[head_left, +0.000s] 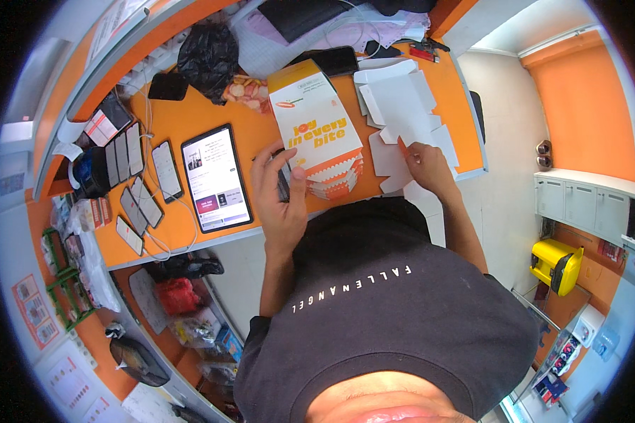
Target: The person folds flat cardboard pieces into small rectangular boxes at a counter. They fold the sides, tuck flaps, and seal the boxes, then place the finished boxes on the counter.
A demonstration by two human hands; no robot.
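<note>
Box stack (300,116) by left fingers (269,170): white, yellow and orange print, orange-white zigzag edges. Tablet (217,180) left of them: black rim, mostly white screen. Flap (402,146) at right fingers (414,159) is orange-red; cardboard (396,99) beyond, white. Table (169,116) under fingers is orange. Shirt (395,317) below: black, white lettering.

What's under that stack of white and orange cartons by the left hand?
Orange tabletop shows around the carton stack. A dark object shows at its left edge, partly covered by the left hand. Whatever is directly beneath is hidden.
</note>
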